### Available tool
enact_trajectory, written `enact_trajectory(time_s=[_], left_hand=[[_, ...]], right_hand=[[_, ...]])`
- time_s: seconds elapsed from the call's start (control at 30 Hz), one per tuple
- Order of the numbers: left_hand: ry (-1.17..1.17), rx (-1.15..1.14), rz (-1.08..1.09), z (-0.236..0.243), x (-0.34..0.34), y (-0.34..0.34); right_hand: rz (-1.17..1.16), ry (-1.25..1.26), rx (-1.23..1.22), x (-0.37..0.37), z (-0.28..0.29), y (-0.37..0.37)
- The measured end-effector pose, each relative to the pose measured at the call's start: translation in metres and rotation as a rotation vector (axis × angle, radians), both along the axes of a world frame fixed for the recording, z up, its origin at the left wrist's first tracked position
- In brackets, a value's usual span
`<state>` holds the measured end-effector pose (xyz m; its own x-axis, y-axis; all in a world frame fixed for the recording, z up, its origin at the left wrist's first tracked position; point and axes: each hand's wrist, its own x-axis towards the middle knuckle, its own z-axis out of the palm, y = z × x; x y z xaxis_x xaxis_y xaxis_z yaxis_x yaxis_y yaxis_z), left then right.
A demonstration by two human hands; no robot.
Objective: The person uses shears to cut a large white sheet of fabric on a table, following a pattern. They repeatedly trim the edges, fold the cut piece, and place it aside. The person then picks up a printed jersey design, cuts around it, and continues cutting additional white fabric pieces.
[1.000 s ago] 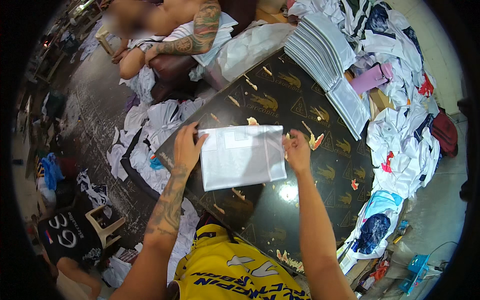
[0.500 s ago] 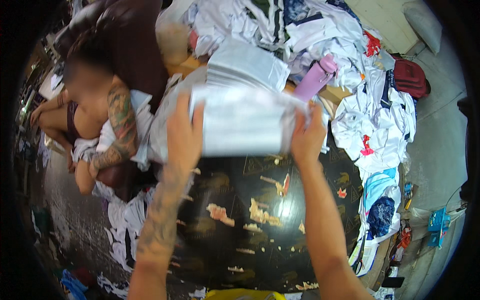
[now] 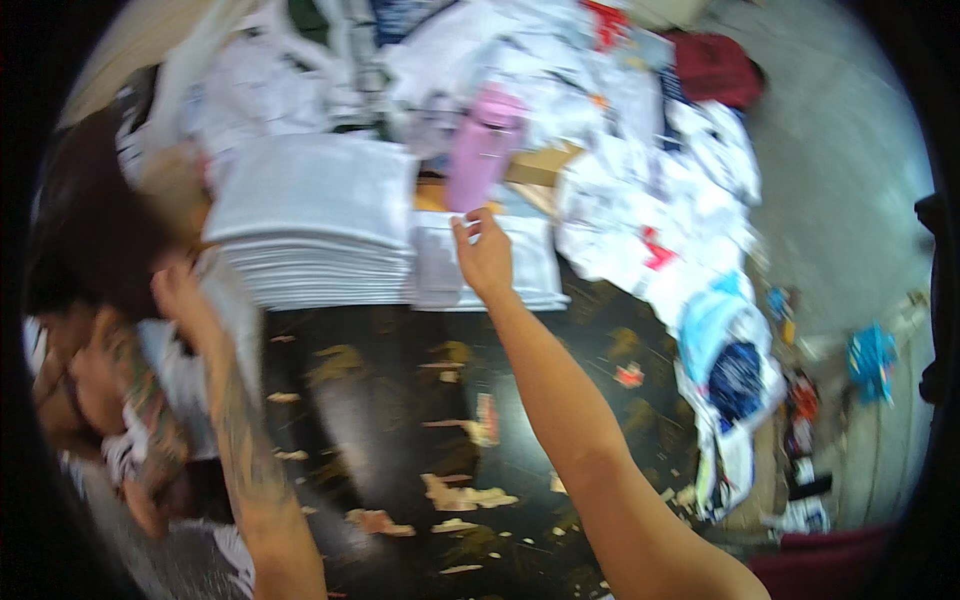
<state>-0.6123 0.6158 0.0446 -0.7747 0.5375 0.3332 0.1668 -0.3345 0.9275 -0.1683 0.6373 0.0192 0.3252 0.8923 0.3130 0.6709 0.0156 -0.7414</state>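
My right hand (image 3: 485,255) is above a low pile of folded white cloth (image 3: 525,262), just below a pink bottle (image 3: 478,155). Its thumb and fingers are apart, with nothing visible between them. To the left, a tall, neat stack of folded white cloth (image 3: 315,190) stands on the dark patterned surface. My left hand (image 3: 182,298) is raised beyond the left side of this stack, close to whitish material (image 3: 235,290). Blur hides how its fingers are set and whether they hold anything.
Another person with a tattooed arm (image 3: 150,420) sits at the left. Heaped white garments (image 3: 650,210) spread across the back and right side. Torn scraps (image 3: 465,495) lie on the dark surface (image 3: 390,400). A dark red bag (image 3: 715,70) rests at the back right.
The folded white cloth that was between my hands is no longer held. My hands have moved apart, the left one outward. The view has shifted, moving the bottle and heaps leftward.
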Motion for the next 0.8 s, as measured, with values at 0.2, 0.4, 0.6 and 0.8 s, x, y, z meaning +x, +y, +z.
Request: enact_trajectory(time_s=[0.2, 0.4, 0.6, 0.8], left_hand=[[0.524, -0.481, -0.447, -0.067, 0.28, -0.213], [1.219, -0.843, -0.544, -0.075, 0.429, -0.24], [1.295, -0.979, -0.498, -0.063, 0.443, -0.239], [1.277, -1.067, -0.471, -0.062, 0.451, -0.236]], right_hand=[[-0.361, -0.305, 0.109, 0.272, 0.044, -0.065], [-0.578, -0.358, -0.062, 0.46, 0.109, -0.063], [-0.67, -0.284, 0.186, 0.576, 0.153, 0.017], [-0.385, -0.25, 0.036, 0.661, 0.167, 0.068]])
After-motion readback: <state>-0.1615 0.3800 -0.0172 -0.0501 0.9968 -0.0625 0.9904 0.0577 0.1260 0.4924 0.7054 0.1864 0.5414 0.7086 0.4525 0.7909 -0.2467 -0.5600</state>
